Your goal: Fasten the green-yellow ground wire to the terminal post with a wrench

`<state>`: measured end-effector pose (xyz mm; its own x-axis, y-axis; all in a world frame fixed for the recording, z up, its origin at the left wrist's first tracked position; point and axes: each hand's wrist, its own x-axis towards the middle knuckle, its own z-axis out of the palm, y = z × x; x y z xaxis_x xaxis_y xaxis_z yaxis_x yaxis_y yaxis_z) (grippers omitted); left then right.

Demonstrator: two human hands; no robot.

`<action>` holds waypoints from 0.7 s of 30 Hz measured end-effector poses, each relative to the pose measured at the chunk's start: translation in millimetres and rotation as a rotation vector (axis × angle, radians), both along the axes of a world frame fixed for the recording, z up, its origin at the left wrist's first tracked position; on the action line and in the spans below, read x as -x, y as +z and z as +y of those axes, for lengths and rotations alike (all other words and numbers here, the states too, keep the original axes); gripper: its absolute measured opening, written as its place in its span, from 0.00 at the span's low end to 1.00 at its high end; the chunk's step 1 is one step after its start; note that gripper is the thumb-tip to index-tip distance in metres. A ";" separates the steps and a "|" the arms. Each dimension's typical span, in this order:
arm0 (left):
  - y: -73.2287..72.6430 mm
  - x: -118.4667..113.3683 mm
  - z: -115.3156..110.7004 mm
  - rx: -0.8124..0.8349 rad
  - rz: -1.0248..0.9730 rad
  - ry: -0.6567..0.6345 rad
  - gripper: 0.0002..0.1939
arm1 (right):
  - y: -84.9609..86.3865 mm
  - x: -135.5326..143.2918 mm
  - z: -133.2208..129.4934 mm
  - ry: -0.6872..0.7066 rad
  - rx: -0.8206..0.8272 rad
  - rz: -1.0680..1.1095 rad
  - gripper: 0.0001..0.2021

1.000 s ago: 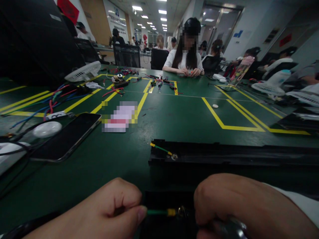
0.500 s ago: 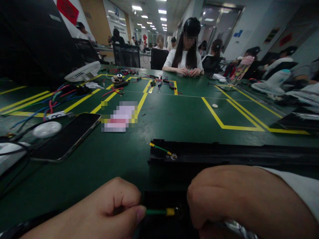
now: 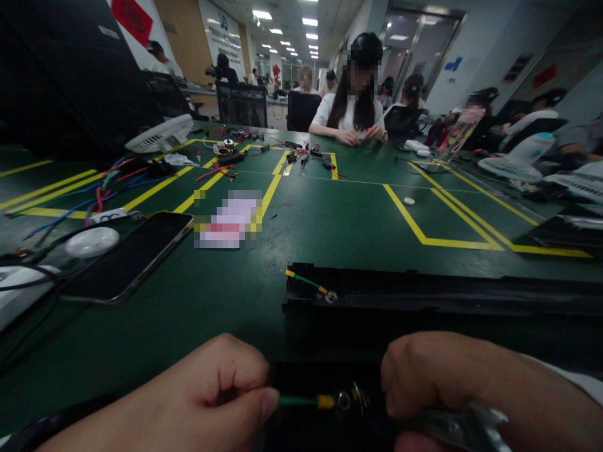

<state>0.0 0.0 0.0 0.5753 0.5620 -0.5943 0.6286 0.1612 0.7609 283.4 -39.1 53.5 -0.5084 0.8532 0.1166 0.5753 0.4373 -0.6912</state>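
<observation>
My left hand [image 3: 226, 389] pinches the end of a short green wire [image 3: 299, 400] with a yellow sleeve and a ring terminal. The ring lies over a black channel piece [image 3: 301, 433] at the bottom centre. To the right, my right hand [image 3: 438, 376] is closed round a shiny metal tool [image 3: 471, 427], seen only in part; its tip lies near the ring. Behind both hands lies a long black channel [image 3: 447, 292], with another green wire [image 3: 306, 280] fixed at its left end by a screw.
On the left are a phone [image 3: 132, 257], a white oval object [image 3: 92, 242] and tangled cables [image 3: 101, 188]. A blurred card [image 3: 228, 223] lies beyond. Wire bundles [image 3: 304, 154] sit farther back, where a person [image 3: 353, 113] sits opposite. White fans [image 3: 518, 157] stand right.
My right hand has moved right with the metal tool, uncovering the ring terminal and more of the tool. My left hand keeps its pinch on the wire. The view has shifted slightly.
</observation>
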 end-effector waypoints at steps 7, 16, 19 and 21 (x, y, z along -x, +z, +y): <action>-2.6 1.2 -1.4 0.008 -0.038 -0.019 0.20 | 1.5 13.7 1.2 0.068 -0.097 -0.044 0.07; 2.5 -5.6 1.8 0.037 -0.042 -0.012 0.20 | 6.1 17.6 4.0 0.092 -0.030 -0.187 0.08; 4.5 -5.9 2.9 0.039 -0.036 -0.019 0.20 | 9.4 18.9 7.3 0.119 0.011 -0.215 0.06; 4.9 -5.4 3.0 0.045 -0.047 -0.026 0.20 | 11.6 21.1 8.9 0.078 0.043 -0.248 0.06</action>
